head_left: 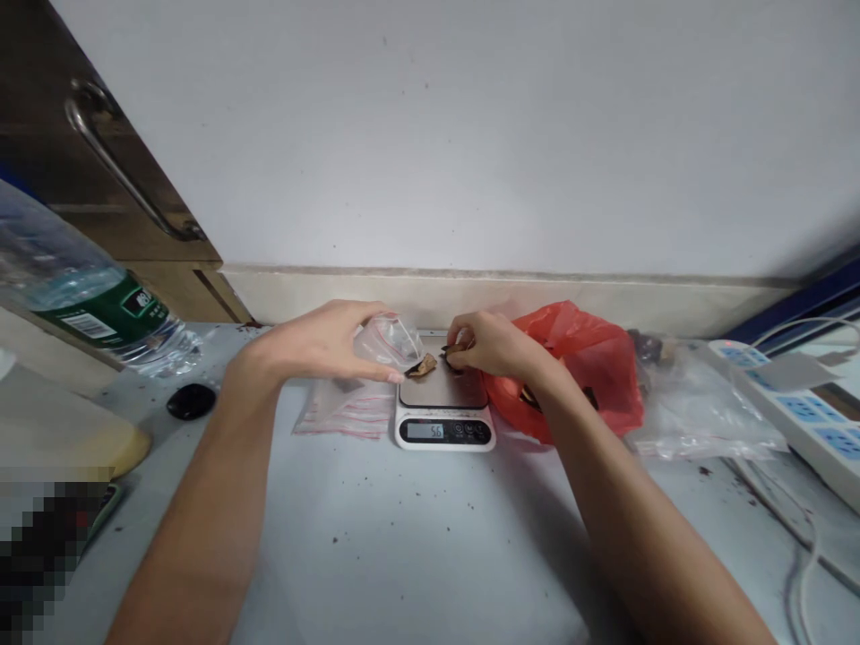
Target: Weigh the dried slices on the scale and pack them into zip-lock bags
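My left hand [322,340] is closed on a clear zip bag [390,339], its thumb stretched along the near side. Just beyond the thumb tip, a brown curled dried piece [423,365] shows over the scale; I cannot tell whether it rests there or in the bag's mouth. In the fingertips of my right hand [494,340] is another dark, brown dried piece [455,356]. Both hands are above the white kitchen scale [443,394], whose lit display seems to read 56 or 5.6. More flat zip bags [346,417] lie left of the scale.
A red plastic bag [578,336] with dark pieces inside stands right of the scale. Farther right are clear bags [705,412] and a power strip [799,403] with cables. At left are a bottle [100,296] and a black oval object [191,401]. A wall closes the back.
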Available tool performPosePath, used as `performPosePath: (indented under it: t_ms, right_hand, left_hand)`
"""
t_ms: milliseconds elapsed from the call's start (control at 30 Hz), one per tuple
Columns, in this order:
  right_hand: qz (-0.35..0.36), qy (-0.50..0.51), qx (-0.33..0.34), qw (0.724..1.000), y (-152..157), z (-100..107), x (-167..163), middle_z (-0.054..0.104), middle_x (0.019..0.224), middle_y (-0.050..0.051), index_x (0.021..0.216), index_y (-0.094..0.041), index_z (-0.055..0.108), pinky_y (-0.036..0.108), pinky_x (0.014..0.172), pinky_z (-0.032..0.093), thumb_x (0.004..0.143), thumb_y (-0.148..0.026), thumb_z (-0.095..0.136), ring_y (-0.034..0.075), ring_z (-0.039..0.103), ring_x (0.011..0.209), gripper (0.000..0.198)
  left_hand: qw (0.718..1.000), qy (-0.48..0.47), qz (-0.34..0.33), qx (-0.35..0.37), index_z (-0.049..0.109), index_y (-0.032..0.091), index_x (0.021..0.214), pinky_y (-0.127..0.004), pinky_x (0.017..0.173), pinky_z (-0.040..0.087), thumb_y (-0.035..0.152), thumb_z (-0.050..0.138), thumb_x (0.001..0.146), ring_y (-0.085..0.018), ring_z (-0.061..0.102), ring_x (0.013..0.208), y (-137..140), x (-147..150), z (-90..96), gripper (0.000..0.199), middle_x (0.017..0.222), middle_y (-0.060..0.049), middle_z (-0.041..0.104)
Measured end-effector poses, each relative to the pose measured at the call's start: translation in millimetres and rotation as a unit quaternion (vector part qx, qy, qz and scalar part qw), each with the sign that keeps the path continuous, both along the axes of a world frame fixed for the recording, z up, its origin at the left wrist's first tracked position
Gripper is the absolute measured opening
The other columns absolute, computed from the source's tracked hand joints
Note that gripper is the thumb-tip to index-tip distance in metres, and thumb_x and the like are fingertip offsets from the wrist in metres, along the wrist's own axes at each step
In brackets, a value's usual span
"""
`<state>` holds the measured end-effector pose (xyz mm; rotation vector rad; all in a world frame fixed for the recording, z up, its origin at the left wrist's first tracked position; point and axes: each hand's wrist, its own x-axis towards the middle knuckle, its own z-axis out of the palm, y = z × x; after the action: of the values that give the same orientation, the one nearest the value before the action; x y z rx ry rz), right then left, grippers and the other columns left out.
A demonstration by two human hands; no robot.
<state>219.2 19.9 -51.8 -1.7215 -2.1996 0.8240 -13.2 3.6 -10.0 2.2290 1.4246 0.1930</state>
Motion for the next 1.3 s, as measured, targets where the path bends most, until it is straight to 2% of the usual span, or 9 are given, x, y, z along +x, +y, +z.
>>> performPosePath:
  t_ms: [300,367,500,667,833,933,1033,1167,1300]
  right_hand:
    - [0.077,0.317,0.118,0.938,-19,26,-8,0.078,0.095,0.005,0.092,-0.019,0.070,0.032,0.077,0.056,0.081,-0.026,0.078,0.019,0.073,0.084,0.015]
    - [0.047,0.299,0.134,0.944,-19,23,-11,0.079,0.098,0.007,0.096,-0.018,0.071,0.032,0.079,0.057,0.087,-0.019,0.070,0.019,0.074,0.087,0.009]
    - [0.057,0.157,0.115,0.979,-12,8,-12,0.080,0.108,0.009,0.103,-0.018,0.075,0.033,0.080,0.057,0.080,-0.005,0.069,0.022,0.074,0.091,0.028]
    - [0.105,0.045,0.066,0.991,-7,5,-9,0.079,0.081,0.004,0.076,-0.021,0.075,0.031,0.072,0.053,0.083,-0.012,0.073,0.021,0.072,0.079,0.011]
    - [0.072,0.190,0.095,0.975,-14,20,-1,0.079,0.081,0.004,0.078,-0.021,0.074,0.031,0.068,0.054,0.085,-0.024,0.073,0.020,0.073,0.076,0.008]
    - [0.096,0.303,0.109,0.942,-19,27,0,0.080,0.104,0.008,0.100,-0.020,0.077,0.035,0.079,0.059,0.085,-0.026,0.072,0.022,0.076,0.089,0.017]
    - [0.113,0.304,0.156,0.933,-23,31,1,0.076,0.124,0.009,0.113,-0.023,0.077,0.039,0.091,0.059,0.084,-0.016,0.063,0.023,0.074,0.107,0.033]
    - [0.158,0.205,0.207,0.943,-24,34,11,0.070,0.136,0.010,0.095,-0.023,0.079,0.044,0.108,0.049,0.081,-0.015,0.066,0.028,0.060,0.134,0.021]
    - [0.179,0.272,0.184,0.927,-23,37,20,0.069,0.135,0.011,0.081,-0.022,0.074,0.041,0.105,0.050,0.085,-0.032,0.073,0.027,0.062,0.129,0.011]
  left_hand:
    - [0.999,-0.011,-0.039,-0.009,0.064,0.025,0.130,-0.037,0.096,0.050,0.064,0.070,0.072,-0.032,0.065,0.121,2,4,-2.3,0.070,0.135,-0.007,0.070]
    - [1.000,0.001,-0.009,0.004,0.062,0.024,0.136,-0.039,0.103,0.048,0.067,0.068,0.070,-0.034,0.061,0.128,1,0,0.8,0.079,0.142,-0.009,0.066]
    - [0.999,0.014,0.035,0.018,0.057,0.023,0.143,-0.040,0.109,0.046,0.070,0.067,0.067,-0.036,0.058,0.133,-1,-10,5.1,0.090,0.147,-0.011,0.063]
    - [0.999,0.015,0.041,0.013,0.058,0.024,0.143,-0.040,0.107,0.048,0.067,0.070,0.069,-0.036,0.060,0.132,-1,-14,3.9,0.087,0.147,-0.012,0.062]
    - [1.000,0.012,0.014,0.011,0.060,0.023,0.141,-0.040,0.107,0.048,0.064,0.072,0.070,-0.035,0.060,0.132,1,-7,0.9,0.082,0.145,-0.012,0.064]
    - [1.000,-0.005,-0.014,0.012,0.063,0.024,0.137,-0.042,0.108,0.047,0.062,0.071,0.073,-0.035,0.060,0.131,0,-1,0.8,0.075,0.144,-0.011,0.065]
    - [0.999,-0.038,-0.021,0.024,0.059,0.026,0.143,-0.043,0.112,0.045,0.065,0.072,0.075,-0.034,0.057,0.135,-2,1,2.5,0.079,0.148,-0.009,0.062]
    - [0.995,-0.087,-0.035,0.028,0.051,0.029,0.151,-0.044,0.109,0.048,0.064,0.070,0.077,-0.033,0.059,0.133,-5,1,7.7,0.084,0.148,-0.008,0.062]
    - [0.985,-0.159,-0.063,0.031,0.053,0.028,0.149,-0.041,0.103,0.054,0.059,0.064,0.086,-0.030,0.063,0.128,-8,1,11.5,0.071,0.148,-0.008,0.062]
